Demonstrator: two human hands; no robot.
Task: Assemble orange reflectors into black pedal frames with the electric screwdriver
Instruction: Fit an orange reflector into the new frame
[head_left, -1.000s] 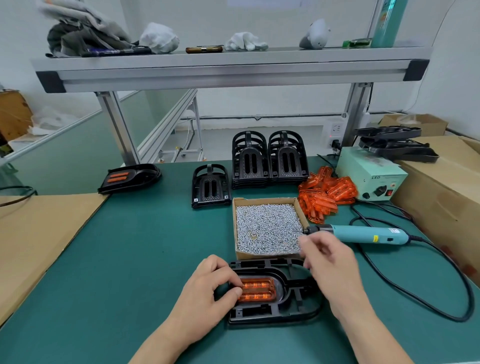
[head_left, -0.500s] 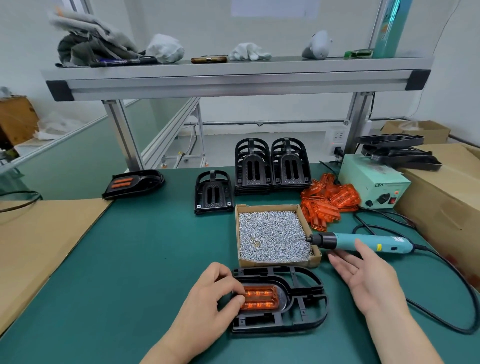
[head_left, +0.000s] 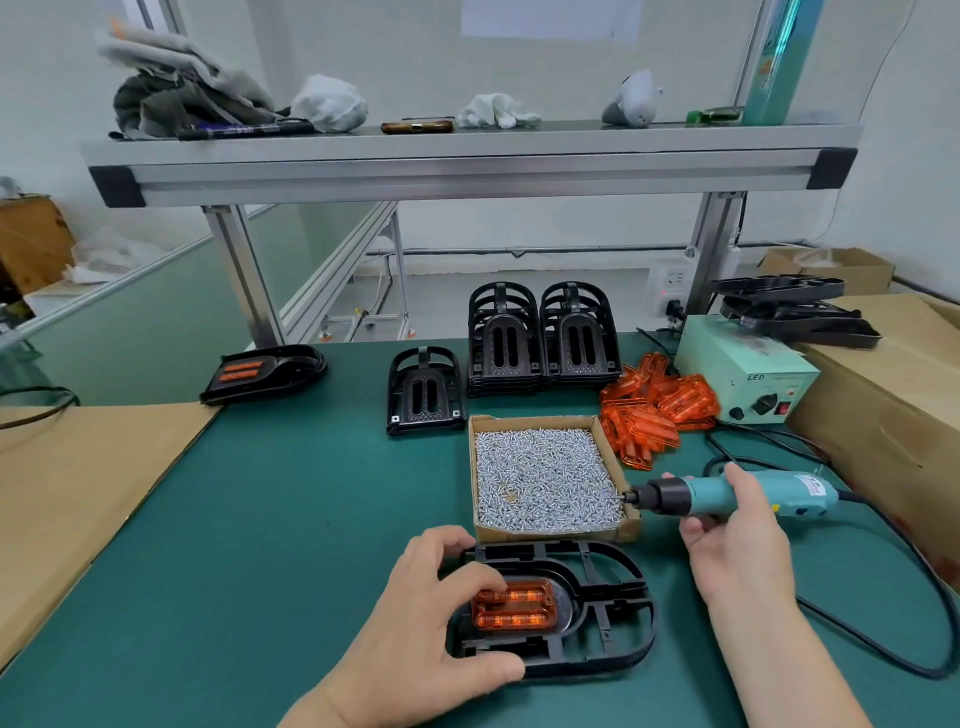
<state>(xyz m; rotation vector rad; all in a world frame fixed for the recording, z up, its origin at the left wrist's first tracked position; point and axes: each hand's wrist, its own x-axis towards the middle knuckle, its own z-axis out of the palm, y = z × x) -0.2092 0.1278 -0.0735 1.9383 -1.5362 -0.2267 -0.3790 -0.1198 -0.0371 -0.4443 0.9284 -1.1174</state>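
As we judge it, the likeliest slip lies between box and frame. The bit of the teal electric screwdriver (head_left: 691, 499) lies low at the right edge of the shallow cardboard box (head_left: 550, 534), among the small silver screws (head_left: 540, 473). Whether a screw sits on the tip we cannot tell, and one seated crooked could drop onto the green mat (head_left: 311, 519) on the way across.

A second risk sits under the left hand (head_left: 431, 623). The orange ribbed reflector (head_left: 514, 605) lies in the recess at the left end of the black plastic pedal frame (head_left: 587, 597), which rests flat on the mat just in front of the box. If the pressing finger lets up, we think the reflector could shift so that its holes miss the frame's. A tilted bit might also skate off and scar the orange plastic, and the black cable (head_left: 924, 582) looping along the right could tug the tool off line.

As for pose — the left hand is curled over the frame's left end, with the thumb along the near rim, fingers at the far rim and one fingertip down on the reflector. The right hand (head_left: 737, 535) grips the screwdriver's barrel from beneath and behind, fingers wrapped round it — the tool is nearly level and points left.
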